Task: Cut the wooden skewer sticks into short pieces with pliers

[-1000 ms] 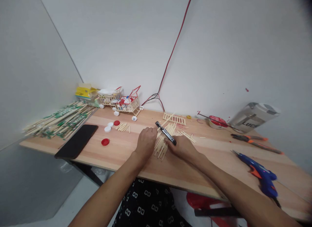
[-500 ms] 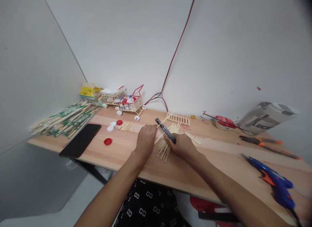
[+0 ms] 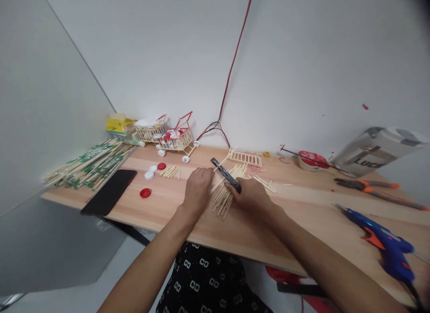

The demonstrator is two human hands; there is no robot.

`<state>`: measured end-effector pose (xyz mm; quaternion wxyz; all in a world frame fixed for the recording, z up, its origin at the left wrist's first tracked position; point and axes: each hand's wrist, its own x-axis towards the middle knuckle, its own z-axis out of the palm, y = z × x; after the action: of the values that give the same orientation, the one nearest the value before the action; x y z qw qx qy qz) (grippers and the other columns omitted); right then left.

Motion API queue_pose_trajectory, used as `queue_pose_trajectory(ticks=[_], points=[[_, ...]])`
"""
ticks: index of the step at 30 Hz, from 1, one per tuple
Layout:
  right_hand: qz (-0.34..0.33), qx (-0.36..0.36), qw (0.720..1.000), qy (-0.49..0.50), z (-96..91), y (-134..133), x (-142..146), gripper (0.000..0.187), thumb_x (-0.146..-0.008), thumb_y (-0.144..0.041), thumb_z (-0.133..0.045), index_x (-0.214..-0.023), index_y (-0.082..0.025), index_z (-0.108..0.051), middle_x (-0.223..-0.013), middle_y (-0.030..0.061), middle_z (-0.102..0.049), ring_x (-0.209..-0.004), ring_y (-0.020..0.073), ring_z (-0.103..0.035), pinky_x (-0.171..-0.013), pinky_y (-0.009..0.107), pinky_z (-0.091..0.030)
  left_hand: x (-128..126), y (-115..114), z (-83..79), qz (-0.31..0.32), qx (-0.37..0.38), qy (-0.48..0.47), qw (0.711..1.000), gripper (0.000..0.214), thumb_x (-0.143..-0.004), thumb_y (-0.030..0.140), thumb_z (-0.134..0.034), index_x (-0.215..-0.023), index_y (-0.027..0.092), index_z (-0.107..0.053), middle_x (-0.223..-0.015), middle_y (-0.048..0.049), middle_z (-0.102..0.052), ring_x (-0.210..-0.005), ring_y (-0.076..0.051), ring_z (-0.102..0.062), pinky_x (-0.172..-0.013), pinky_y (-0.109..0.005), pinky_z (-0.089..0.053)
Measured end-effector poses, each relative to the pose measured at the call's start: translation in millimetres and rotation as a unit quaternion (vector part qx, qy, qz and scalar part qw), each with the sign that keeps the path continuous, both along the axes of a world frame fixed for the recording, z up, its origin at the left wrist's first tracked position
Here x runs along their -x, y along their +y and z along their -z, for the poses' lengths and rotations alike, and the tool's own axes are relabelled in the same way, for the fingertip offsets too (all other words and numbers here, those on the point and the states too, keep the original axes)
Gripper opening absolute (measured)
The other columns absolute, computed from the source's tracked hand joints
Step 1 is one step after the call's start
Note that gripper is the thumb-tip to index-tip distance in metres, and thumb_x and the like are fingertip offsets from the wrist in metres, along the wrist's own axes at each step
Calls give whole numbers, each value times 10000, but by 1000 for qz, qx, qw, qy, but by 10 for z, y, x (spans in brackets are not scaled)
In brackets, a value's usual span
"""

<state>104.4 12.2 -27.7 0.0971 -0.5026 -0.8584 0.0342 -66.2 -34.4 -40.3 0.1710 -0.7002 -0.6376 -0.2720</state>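
Observation:
Near the middle of the table, my right hand (image 3: pixel 252 194) is closed round a long, narrow black and silver hand tool (image 3: pixel 226 175); its exact kind is unclear. The tool's head points up and left, across a thin wooden stick (image 3: pixel 225 159). My left hand (image 3: pixel 199 186) is closed on the near end of that stick, its fingertips just below the tool's head. Beneath the tool lies a loose pile of wooden sticks (image 3: pixel 223 202). A small ladder-like stick frame (image 3: pixel 246 158) rests just behind the pile.
Two small stick carts (image 3: pixel 178 141) with bottle-cap wheels stand at the back left. A black phone (image 3: pixel 109 192), bundled skewers (image 3: pixel 97 165) and a red cap (image 3: pixel 145 193) lie left. On the right are a blue glue gun (image 3: pixel 379 241), pliers (image 3: pixel 379 187) and a red paint cup (image 3: pixel 311 160).
The view has shifted slightly. My hands hold the same stick and tool, and the tool's head lies at a slightly flatter angle across the stick.

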Motion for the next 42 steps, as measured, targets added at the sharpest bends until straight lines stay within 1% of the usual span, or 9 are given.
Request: queue_pose_trajectory(ticks=[9, 13, 17, 22, 32, 35, 37, 40, 42], points=[[-3, -18, 1000, 1, -37, -8, -40, 447, -893, -558, -363, -791, -194, -602, -739, 77, -688, -665, 207, -613, -546, 279, -237, -14, -13, -31, 21, -39, 6, 999, 177, -937, 186, -376, -894, 159, -545, -775, -54, -567, -793, -197, -514, -715, -300, -383], [-6, 1, 1000, 14, -67, -11, -62, 440, -884, -565, -376, -748, -197, -574, -732, 61, -671, -657, 182, -592, -546, 269, -232, -20, -21, -38, 18, -41, 27, 999, 162, -936, 188, -391, -941, 158, -550, -782, -56, -568, -797, -196, -511, -725, -307, -383], [-15, 19, 999, 32, -88, -24, -74, 402, -884, -516, -398, -716, -192, -567, -746, 50, -665, -643, 162, -566, -545, 260, -241, -35, -25, -46, 17, -44, 31, 998, 178, -943, 189, -375, -911, 158, -547, -766, -52, -557, -788, -192, -505, -713, -304, -379], [0, 43, 997, 62, -37, -33, -57, 380, -884, -462, -406, -675, -189, -568, -682, 44, -654, -598, 153, -537, -538, 255, -254, -52, -25, -48, 19, -37, 23, 999, 173, -942, 184, -372, -897, 163, -538, -789, -51, -559, -797, -194, -500, -720, -300, -380], [12, 31, 997, 72, 59, -33, -33, 431, -884, -491, -381, -677, -181, -597, -672, 71, -659, -589, 167, -552, -535, 261, -259, -37, -11, -29, 21, -18, -28, 999, 176, -937, 183, -370, -916, 172, -545, -850, -61, -594, -864, -196, -532, -758, -295, -410], [6, 24, 997, 79, 52, 3, -78, 409, -871, -490, -404, -670, -184, -585, -666, 65, -651, -597, 166, -550, -539, 258, -263, -15, -17, -44, 27, -23, -80, 996, 197, -940, 211, -368, -927, 171, -560, -874, -67, -613, -878, -188, -550, -767, -287, -414], [5, 20, 995, 97, 45, 37, -109, 397, -870, -475, -409, -649, -185, -566, -641, 52, -635, -591, 162, -542, -540, 255, -267, 13, -14, -53, 39, -20, -154, 987, 216, -940, 230, -367, -915, 168, -572, -837, -51, -624, -817, -166, -563, -725, -263, -415], [-14, 28, 987, 160, 44, 83, -143, 406, -868, -463, -402, -587, -188, -502, -563, 22, -581, -537, 143, -505, -523, 248, -273, 57, 8, -54, 68, 21, -293, 953, 235, -922, 271, -389, -842, 165, -584, -702, -3, -603, -656, -127, -547, -621, -221, -395], [-31, 34, 976, 212, 48, 110, -165, 426, -853, -482, -415, -540, -194, -439, -507, 4, -527, -492, 129, -466, -498, 245, -270, 67, 29, -44, 83, 50, -356, 930, 243, -900, 299, -417, -791, 164, -587, -649, 12, -586, -606, -118, -534, -590, -210, -384]])
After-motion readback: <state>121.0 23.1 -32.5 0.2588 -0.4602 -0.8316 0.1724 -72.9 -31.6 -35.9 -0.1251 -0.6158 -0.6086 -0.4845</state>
